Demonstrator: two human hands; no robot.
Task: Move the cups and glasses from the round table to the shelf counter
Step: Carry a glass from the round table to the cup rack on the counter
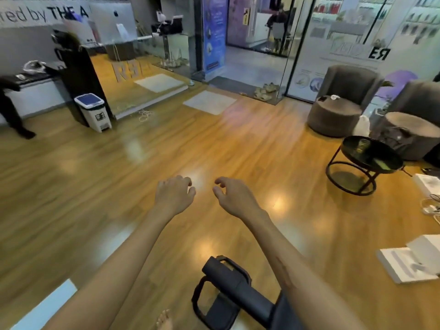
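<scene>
Shelf counter (33, 78): at the far left, by the wall; something pale lies on its top, but it is too blurred to say if any cup or glass stands there.
Pedal bin (91, 110): white, lid closed, beside a dark pillar; what is inside is hidden.
Left hand (173, 195): stretched forward over the wooden floor, the grip loosely curled and holding nothing.
Right hand (232, 196): also stretched forward, the fingers half bent, thumb and fingers apart, nothing in the grip.
Round table (371, 154): a small black worktop on a ring frame, at the right, well apart from both hands.
Glass (363, 144): one clear glass stands on the round table; whether it holds any liquid I cannot tell. Other cups are not visible.
Progress: I judge the task is not finished; at least this glass is left to carry to the shelf counter. How much is already moved, the view does not show.
</scene>
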